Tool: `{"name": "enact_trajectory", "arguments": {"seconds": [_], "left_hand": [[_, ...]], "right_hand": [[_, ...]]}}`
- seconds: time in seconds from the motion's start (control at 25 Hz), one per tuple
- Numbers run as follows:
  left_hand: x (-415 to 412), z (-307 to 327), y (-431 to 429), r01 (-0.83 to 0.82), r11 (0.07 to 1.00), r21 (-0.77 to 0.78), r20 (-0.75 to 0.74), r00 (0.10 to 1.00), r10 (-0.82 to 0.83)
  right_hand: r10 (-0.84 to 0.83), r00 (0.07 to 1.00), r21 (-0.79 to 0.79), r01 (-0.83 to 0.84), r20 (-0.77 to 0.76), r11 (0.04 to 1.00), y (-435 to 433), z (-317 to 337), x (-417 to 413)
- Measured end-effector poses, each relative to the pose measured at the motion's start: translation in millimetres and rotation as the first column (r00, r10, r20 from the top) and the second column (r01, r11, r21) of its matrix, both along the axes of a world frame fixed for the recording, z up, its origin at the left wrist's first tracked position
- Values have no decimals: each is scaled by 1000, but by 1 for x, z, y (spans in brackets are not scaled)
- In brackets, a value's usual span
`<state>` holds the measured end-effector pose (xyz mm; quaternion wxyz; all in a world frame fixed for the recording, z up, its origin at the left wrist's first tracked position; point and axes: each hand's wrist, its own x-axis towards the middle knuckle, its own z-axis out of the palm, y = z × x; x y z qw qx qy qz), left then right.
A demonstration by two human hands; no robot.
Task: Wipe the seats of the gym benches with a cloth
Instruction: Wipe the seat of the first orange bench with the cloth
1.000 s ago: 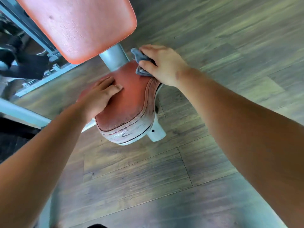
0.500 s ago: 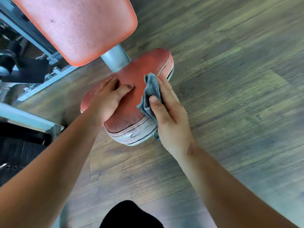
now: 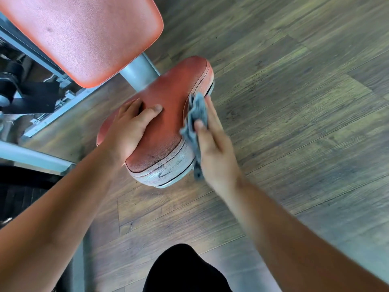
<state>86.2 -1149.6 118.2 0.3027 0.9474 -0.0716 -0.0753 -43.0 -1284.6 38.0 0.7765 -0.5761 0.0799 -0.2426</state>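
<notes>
A worn red bench seat [image 3: 170, 114] with a cracked, whitened front edge sits in the middle of the view. The red backrest pad [image 3: 84, 36] rises above it at the upper left, joined by a grey metal post [image 3: 136, 72]. My left hand [image 3: 128, 127] lies flat on the seat's left half, fingers spread. My right hand [image 3: 212, 144] presses a crumpled grey cloth [image 3: 194, 121] against the seat's right side edge, thumb on the cloth. Part of the cloth hangs down below the seat's rim.
Grey metal frame bars [image 3: 37, 159] and black machine parts [image 3: 19, 91] stand at the left. Wood-plank floor [image 3: 294, 102] spreads to the right and behind. My black-clad knee [image 3: 185, 270] shows at the bottom centre.
My right hand has brought the cloth from the seat's far end down along its right side toward the front. The left hand stays on the seat.
</notes>
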Motion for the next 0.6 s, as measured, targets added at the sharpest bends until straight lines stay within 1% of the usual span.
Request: {"name": "enact_trajectory", "arguments": {"seconds": [0.08,0.12,0.2,0.24,0.28,0.36,0.44,0.52,0.6], "left_hand": [[0,0,0,-8,1000,-19,-12,1000,8],[0,-1,0,-8,1000,-30,-14,1000,7],[1,-1,2,-22,998,-51,-21,1000,21],[2,-2,2,-26,998,-58,-24,999,25],[3,-3,3,-25,997,-66,-26,999,24],[4,-4,3,-15,998,-67,-18,1000,14],[6,-6,3,2,998,-63,-6,1000,-2],[7,-7,5,-5,998,-61,-8,1000,5],[9,-8,6,-15,998,-61,-13,1000,14]], "right_hand": [[-37,992,-37,33,-123,999,-16,8,23],[-55,991,-12,54,-119,998,-11,9,18],[-20,999,4,20,-42,1000,11,8,-15],[-24,1000,-18,24,8,1000,15,8,-27],[-16,999,-78,18,35,997,11,7,-26],[-41,999,-140,39,-10,989,-11,8,4],[-49,997,-114,42,-56,993,-14,14,10],[-45,999,-124,40,-31,991,8,7,-15],[-22,999,-184,30,49,982,12,5,-28]]}}
